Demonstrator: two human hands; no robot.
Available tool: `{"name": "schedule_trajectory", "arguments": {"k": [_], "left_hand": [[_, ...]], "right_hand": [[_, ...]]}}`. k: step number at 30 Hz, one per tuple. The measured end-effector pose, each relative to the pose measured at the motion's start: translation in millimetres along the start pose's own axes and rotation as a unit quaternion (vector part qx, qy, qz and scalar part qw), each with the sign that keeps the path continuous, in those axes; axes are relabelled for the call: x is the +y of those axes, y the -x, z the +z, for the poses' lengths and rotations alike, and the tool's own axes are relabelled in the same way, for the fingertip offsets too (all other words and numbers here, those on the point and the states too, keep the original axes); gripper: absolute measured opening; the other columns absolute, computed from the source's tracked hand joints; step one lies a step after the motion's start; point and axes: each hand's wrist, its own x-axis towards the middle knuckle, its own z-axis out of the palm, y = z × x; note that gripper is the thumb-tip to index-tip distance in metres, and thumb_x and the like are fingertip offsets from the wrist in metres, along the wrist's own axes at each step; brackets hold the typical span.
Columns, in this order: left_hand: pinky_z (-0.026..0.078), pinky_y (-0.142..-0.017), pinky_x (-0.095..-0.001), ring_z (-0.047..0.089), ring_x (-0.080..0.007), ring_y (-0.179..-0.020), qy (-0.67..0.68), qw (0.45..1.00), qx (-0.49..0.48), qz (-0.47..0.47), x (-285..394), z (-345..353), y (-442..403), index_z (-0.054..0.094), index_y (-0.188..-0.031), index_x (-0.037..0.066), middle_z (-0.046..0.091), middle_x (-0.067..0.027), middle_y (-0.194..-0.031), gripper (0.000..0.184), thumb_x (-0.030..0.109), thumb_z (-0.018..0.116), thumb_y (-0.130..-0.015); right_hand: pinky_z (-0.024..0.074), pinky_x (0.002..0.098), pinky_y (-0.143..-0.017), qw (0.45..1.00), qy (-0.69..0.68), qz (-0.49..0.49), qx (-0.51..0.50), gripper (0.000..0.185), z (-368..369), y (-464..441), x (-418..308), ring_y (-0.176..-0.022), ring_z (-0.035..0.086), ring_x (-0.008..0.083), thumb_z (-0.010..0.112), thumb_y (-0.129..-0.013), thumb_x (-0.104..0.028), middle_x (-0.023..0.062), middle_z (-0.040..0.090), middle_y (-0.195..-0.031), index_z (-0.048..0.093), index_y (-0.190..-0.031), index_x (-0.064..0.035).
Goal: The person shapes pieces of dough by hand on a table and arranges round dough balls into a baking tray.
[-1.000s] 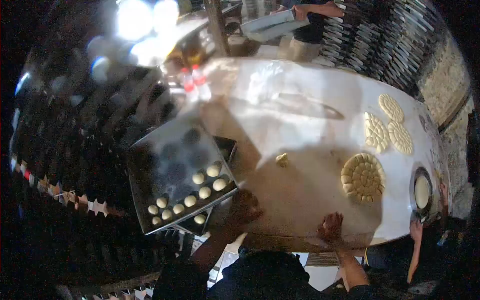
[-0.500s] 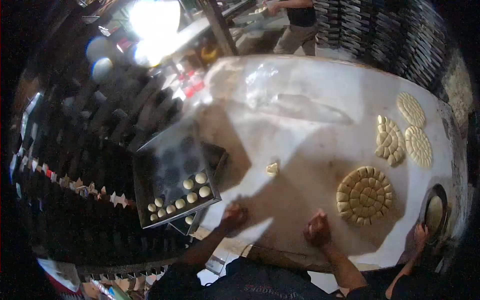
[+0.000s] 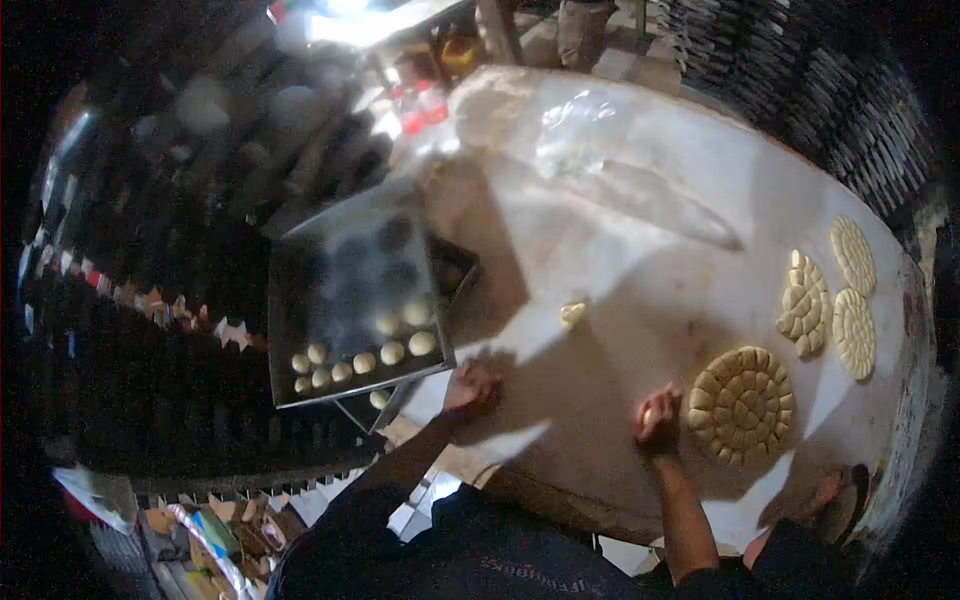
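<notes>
My left hand (image 3: 472, 388) is low over the floured table, close to the front right corner of a dark metal tray (image 3: 362, 393). Its fingers curl downward and blur, hiding whatever lies under them. Closed fingers also show on my right hand (image 3: 658, 420), just left of a large round of scored dough pieces (image 3: 742, 405). A pale spot shows at its fingers, too small to name. Several round dough balls (image 3: 392, 352) sit along the tray's front part. A small lump of dough (image 3: 572, 314) lies on the table between and beyond my hands.
Three more segmented dough pieces (image 3: 803, 304) lie at the table's right side. Another person's hand (image 3: 828, 488) is blurred at the right front edge. Clear plastic (image 3: 580, 115) lies at the back, near red-topped items (image 3: 425, 105). A second tray (image 3: 455, 270) shows beneath the first.
The camera view has shifted, so the table and tray sit differently. My right hand is nearer the large dough round. The other person's hand has moved left from the round dish.
</notes>
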Motion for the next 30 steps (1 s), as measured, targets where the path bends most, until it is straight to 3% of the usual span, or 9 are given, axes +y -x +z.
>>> {"name": "schedule_trajectory", "arguments": {"k": [3, 5, 9, 12, 15, 18, 25, 27, 30], "left_hand": [[0.042, -0.088, -0.0431, 0.057, -0.0310, -0.096, -0.018, 0.979, 0.158, 0.125, 13, 4, -59, 0.061, -0.092, 0.009, 0.061, -0.0124, -0.099, 0.015, 0.016, 0.057, -0.080], [0.042, -0.091, -0.0441, 0.055, -0.0328, -0.100, 0.079, 0.980, 0.116, 0.144, 13, 53, -66, 0.061, -0.093, 0.008, 0.061, -0.0118, -0.101, 0.015, 0.009, 0.055, -0.079], [0.041, -0.095, -0.0457, 0.055, -0.0337, -0.101, 0.095, 0.976, -0.001, 0.194, 32, 71, -1, 0.059, -0.105, 0.006, 0.059, -0.0120, -0.113, 0.028, 0.002, 0.053, -0.078], [0.041, -0.097, -0.0457, 0.052, -0.0341, -0.107, 0.045, 0.984, -0.003, 0.171, 5, 55, 70, 0.054, -0.118, 0.005, 0.053, -0.0147, -0.122, 0.040, 0.002, 0.053, -0.079], [0.041, -0.096, -0.0459, 0.048, -0.0349, -0.113, 0.155, 0.973, -0.116, 0.128, 11, -69, 94, 0.050, -0.122, 0.004, 0.050, -0.0172, -0.123, 0.040, 0.007, 0.054, -0.083], [0.043, -0.092, -0.0471, 0.049, -0.0380, -0.111, 0.171, 0.973, -0.032, 0.149, -10, -194, 90, 0.050, -0.121, 0.002, 0.050, -0.0196, -0.121, 0.037, 0.015, 0.056, -0.087], [0.044, -0.090, -0.0444, 0.054, -0.0393, -0.106, 0.002, 0.993, -0.118, -0.027, -158, -276, 53, 0.053, -0.119, 0.008, 0.052, -0.0201, -0.120, 0.039, 0.026, 0.061, -0.085], [0.043, -0.092, -0.0457, 0.052, -0.0410, -0.108, -0.022, 0.980, -0.193, -0.047, -165, -279, 49, 0.053, -0.119, 0.008, 0.051, -0.0208, -0.123, 0.041, 0.028, 0.062, -0.084], [0.032, -0.099, -0.0507, 0.038, -0.0437, -0.119, -0.088, 0.994, -0.051, 0.035, -142, -307, 72, 0.049, -0.126, 0.009, 0.040, -0.0219, -0.135, 0.057, 0.028, 0.068, -0.076]], "right_hand": [[0.0353, 0.0479, -0.091, 0.991, 0.072, 0.004, 0.110, 0.008, 19, -49, -29, -0.085, 0.047, 0.0350, 0.048, -0.085, -0.009, 0.0154, 0.050, -0.084, 0.048, -0.081, -0.0020], [0.0339, 0.0490, -0.089, 0.976, 0.039, 0.127, 0.172, 0.014, 43, -58, -42, -0.087, 0.045, 0.0354, 0.047, -0.088, -0.014, 0.0187, 0.049, -0.088, 0.049, -0.086, -0.0002], [0.0326, 0.0496, -0.092, 0.996, 0.043, 0.026, 0.078, 0.014, 48, -5, -80, -0.102, 0.047, 0.0364, 0.049, -0.087, -0.015, 0.0179, 0.052, -0.095, 0.052, -0.089, -0.0017], [0.0428, 0.0447, -0.080, 0.995, 0.049, 0.040, -0.070, 0.015, 22, 36, -48, -0.087, 0.055, 0.0341, 0.052, -0.085, -0.015, 0.0155, 0.057, -0.089, 0.059, -0.092, -0.0029], [0.0498, 0.0360, -0.065, 0.924, -0.072, 0.292, -0.234, 0.025, -44, 22, -41, -0.071, 0.060, 0.0236, 0.051, -0.091, -0.024, 0.0118, 0.060, -0.081, 0.062, -0.092, -0.0017], [0.0481, 0.0346, -0.070, 0.927, -0.091, 0.334, -0.145, 0.026, -38, 9, -50, -0.078, 0.061, 0.0227, 0.048, -0.092, -0.024, 0.0138, 0.064, -0.083, 0.063, -0.095, -0.0030], [0.0484, 0.0353, -0.081, 0.939, -0.318, -0.037, -0.129, 0.031, 13, -159, -402, -0.091, 0.062, 0.0266, 0.067, -0.083, -0.018, 0.0123, 0.062, -0.098, 0.057, -0.110, -0.0068], [0.0471, 0.0351, -0.084, 0.937, -0.266, -0.180, -0.138, 0.029, 58, -190, -425, -0.093, 0.061, 0.0287, 0.070, -0.080, -0.017, 0.0136, 0.062, -0.100, 0.059, -0.105, -0.0059], [0.0456, 0.0383, -0.091, 0.918, -0.118, -0.364, -0.102, 0.033, 140, -221, -395, -0.108, 0.054, 0.0302, 0.069, -0.077, -0.019, 0.0128, 0.055, -0.117, 0.060, -0.106, -0.0066]]}}
